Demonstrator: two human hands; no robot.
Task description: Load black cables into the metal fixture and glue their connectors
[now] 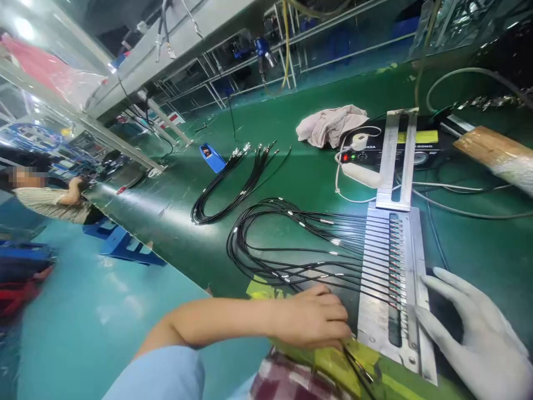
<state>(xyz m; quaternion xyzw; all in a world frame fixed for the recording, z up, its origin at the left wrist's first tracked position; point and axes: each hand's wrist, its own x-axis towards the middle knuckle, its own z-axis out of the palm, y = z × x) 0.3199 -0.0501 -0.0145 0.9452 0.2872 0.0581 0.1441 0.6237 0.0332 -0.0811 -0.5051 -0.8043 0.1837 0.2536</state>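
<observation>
My left hand (318, 318) is bare and closed, low in front of me at the fixture's left side. Black cables (357, 364) emerge at its fingertips and run down toward my lap; how many it grips is hidden. My right hand (483, 328), in a white glove, has thumb and fingers spread at the right edge of a flat metal fixture (375, 322). A row of black cables (287, 211) lies side by side in the fixture's grooves, their stripped ends over its slot. Their other lengths loop leftward across the green bench, with small white labels on them.
Two bundles of black cable (204, 208) lie further back beside a blue device (212, 158). A crumpled cloth (331, 125), a black control box (425, 150) and a wooden-looking block (485, 147) stand behind the fixture. Another person (54, 200) sits at the far left.
</observation>
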